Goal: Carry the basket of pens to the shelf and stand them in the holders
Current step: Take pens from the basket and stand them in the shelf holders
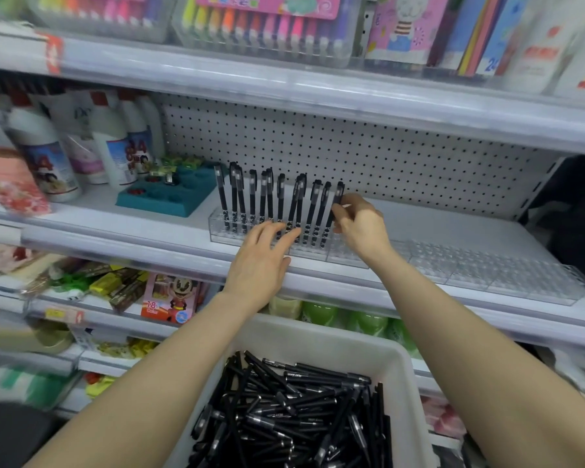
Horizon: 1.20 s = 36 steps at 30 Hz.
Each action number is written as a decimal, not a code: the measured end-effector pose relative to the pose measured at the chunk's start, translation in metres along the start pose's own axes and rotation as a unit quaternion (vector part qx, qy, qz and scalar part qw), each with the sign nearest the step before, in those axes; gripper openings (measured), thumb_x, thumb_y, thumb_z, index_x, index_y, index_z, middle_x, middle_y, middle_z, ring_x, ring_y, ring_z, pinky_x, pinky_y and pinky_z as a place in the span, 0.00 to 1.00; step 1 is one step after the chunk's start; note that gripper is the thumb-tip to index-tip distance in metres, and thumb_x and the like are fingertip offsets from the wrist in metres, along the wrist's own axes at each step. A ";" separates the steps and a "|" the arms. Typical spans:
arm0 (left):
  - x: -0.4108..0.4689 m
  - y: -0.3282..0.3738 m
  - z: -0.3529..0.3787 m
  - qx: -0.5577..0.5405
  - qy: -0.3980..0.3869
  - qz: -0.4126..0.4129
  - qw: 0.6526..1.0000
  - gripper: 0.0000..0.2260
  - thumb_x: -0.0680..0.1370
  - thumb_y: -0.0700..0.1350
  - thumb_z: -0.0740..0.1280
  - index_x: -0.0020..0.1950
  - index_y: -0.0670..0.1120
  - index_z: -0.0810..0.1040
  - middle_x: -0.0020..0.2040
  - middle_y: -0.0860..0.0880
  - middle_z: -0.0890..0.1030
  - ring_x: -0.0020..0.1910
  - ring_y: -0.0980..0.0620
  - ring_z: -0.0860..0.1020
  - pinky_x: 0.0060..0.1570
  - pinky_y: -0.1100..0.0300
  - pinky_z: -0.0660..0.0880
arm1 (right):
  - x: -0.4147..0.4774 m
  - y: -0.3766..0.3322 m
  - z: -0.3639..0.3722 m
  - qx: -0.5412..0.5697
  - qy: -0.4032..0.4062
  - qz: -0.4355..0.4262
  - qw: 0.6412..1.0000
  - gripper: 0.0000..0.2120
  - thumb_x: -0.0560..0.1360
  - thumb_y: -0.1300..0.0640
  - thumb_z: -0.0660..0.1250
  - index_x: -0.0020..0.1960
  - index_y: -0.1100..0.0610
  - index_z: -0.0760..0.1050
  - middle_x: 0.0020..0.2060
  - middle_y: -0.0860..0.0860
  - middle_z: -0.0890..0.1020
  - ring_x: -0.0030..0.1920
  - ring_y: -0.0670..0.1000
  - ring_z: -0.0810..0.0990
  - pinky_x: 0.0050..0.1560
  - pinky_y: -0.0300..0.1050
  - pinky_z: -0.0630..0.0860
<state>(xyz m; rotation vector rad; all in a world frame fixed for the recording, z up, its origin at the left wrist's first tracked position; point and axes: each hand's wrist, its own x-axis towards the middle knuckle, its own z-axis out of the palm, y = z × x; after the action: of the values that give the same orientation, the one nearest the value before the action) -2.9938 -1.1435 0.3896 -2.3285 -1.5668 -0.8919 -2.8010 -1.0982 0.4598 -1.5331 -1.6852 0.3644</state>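
**Seating One More Pen at the End of the Row**

The right hand was pinched on a slim black capped pen, holding it near the cap with its tip down over the clear plastic pen holder on the white metal shelf. It stood just right of the row of black pens already upright, about a dozen of them, several leaning. The left hand lay open with fingers spread flat against the holder's front edge, gripping nothing and apparently steadying it.

The white plastic basket sat below the shelf, in front of the person, still heaped with loose black pens, so the task looked to be in its early part. More empty clear holders ran off to the right.

To do this step well, the tip probably needed lining up over a free hole before pushing, then pressing straight down until the pen stood unaided. Keeping the left hand braced would likely stop the light holder sliding. Care seemed due not to knock the neighbouring pens, which leaned loosely.
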 end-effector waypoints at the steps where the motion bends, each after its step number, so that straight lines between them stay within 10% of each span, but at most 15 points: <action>1: 0.000 0.000 0.000 0.001 -0.002 0.000 1.000 0.25 0.78 0.43 0.67 0.75 0.49 0.67 0.71 0.45 0.70 0.72 0.43 0.64 0.71 0.47 0.66 | -0.003 0.000 -0.003 0.003 0.004 0.004 1.000 0.12 0.81 0.54 0.61 0.60 0.59 0.75 0.46 0.56 0.84 0.45 0.57 0.82 0.50 0.49 0.78; 7: -0.004 0.008 -0.003 -0.013 -0.003 -0.023 1.000 0.27 0.79 0.42 0.66 0.77 0.50 0.64 0.76 0.46 0.64 0.77 0.45 0.56 0.76 0.50 0.52 | -0.056 0.000 -0.017 0.027 0.042 -0.033 0.998 0.10 0.81 0.58 0.61 0.59 0.59 0.77 0.47 0.50 0.82 0.46 0.50 0.81 0.49 0.41 0.76; 14: -0.045 0.053 -0.010 -0.129 0.055 -0.026 0.990 0.15 0.76 0.37 0.67 0.62 0.45 0.77 0.59 0.46 0.75 0.61 0.46 0.71 0.59 0.50 0.72 | -0.140 0.041 0.013 -0.024 0.006 -0.085 0.996 0.05 0.77 0.60 0.65 0.50 0.54 0.80 0.42 0.46 0.83 0.41 0.46 0.79 0.44 0.39 0.72; 25: -0.138 0.072 0.031 -0.073 -0.312 -0.055 0.946 0.10 0.80 0.52 0.65 0.58 0.52 0.81 0.56 0.51 0.80 0.56 0.48 0.77 0.55 0.53 0.75 | -0.201 0.093 0.041 -0.110 -0.146 0.071 0.981 0.06 0.77 0.58 0.64 0.46 0.55 0.80 0.41 0.53 0.83 0.46 0.57 0.80 0.45 0.45 0.72; 36: -0.139 0.061 0.032 -0.095 -0.251 -0.128 0.955 0.05 0.80 0.49 0.66 0.53 0.51 0.79 0.49 0.51 0.83 0.49 0.49 0.80 0.48 0.54 0.75 | -0.201 0.093 0.036 -0.037 -0.118 0.090 0.988 0.09 0.78 0.59 0.62 0.50 0.52 0.81 0.44 0.48 0.84 0.45 0.51 0.81 0.49 0.45 0.77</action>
<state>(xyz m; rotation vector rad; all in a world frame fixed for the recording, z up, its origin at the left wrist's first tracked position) -2.9637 -1.2615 0.2935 -2.6803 -2.1001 -0.5338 -2.7758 -1.2533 0.3004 -1.7612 -1.7594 0.6040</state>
